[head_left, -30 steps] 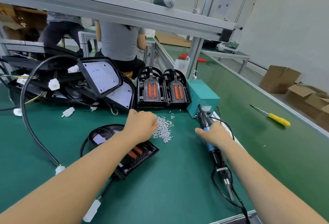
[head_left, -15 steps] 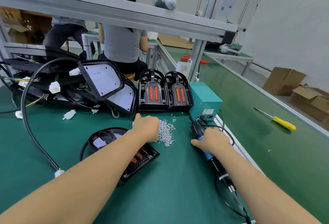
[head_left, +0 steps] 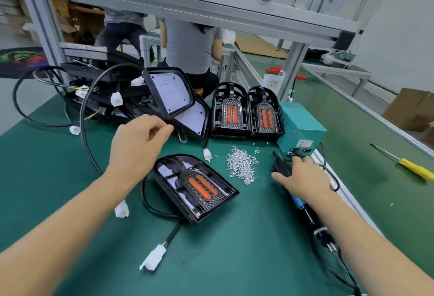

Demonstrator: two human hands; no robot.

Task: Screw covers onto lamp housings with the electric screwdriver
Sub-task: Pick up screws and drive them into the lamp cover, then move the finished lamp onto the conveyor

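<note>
A black lamp housing with a cover and two orange lenses [head_left: 197, 187] lies flat on the green table in front of me. To its right is a pile of small silver screws [head_left: 242, 166]. My left hand [head_left: 138, 145] hovers above and left of the housing, thumb and forefinger pinched together; anything between them is too small to see. My right hand [head_left: 305, 178] grips the black and blue electric screwdriver [head_left: 307, 215], which lies on the table with its bit pointing towards me.
Two lamps [head_left: 229, 112] [head_left: 266, 114] stand upright at the back beside a teal power box [head_left: 303, 124]. A heap of housings with white boards [head_left: 171, 93] and looping cables lies back left. A yellow screwdriver [head_left: 413, 168] is on the right. People sit behind the frame.
My left hand has left the screw pile and moved left and back with its fingers pinched, uncovering the flat housing. My right hand stays on the electric screwdriver.
</note>
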